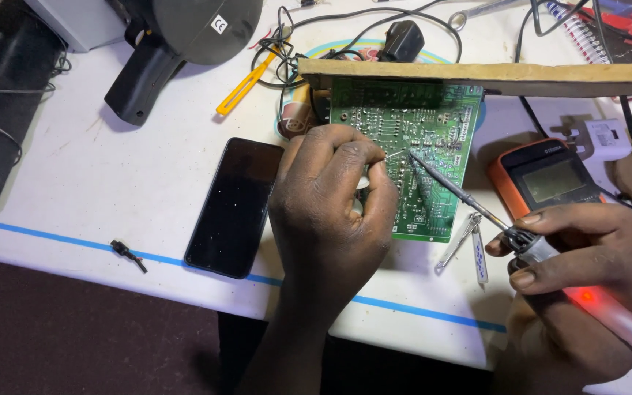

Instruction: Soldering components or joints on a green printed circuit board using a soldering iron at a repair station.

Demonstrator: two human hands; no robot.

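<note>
White table [111, 183]: phone [233, 207] left of circuit board [418, 146], multimeter [546, 179] right.

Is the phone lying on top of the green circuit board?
No, the dark phone lies flat on the white table, left of the circuit board.

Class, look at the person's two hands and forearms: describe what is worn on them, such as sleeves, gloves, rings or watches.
Both are bare. The left hand wears no glove or ring, and its forearm shows no sleeve or watch. The right hand is likewise ungloved and ringless, with no sleeve visible on the wrist.
</note>
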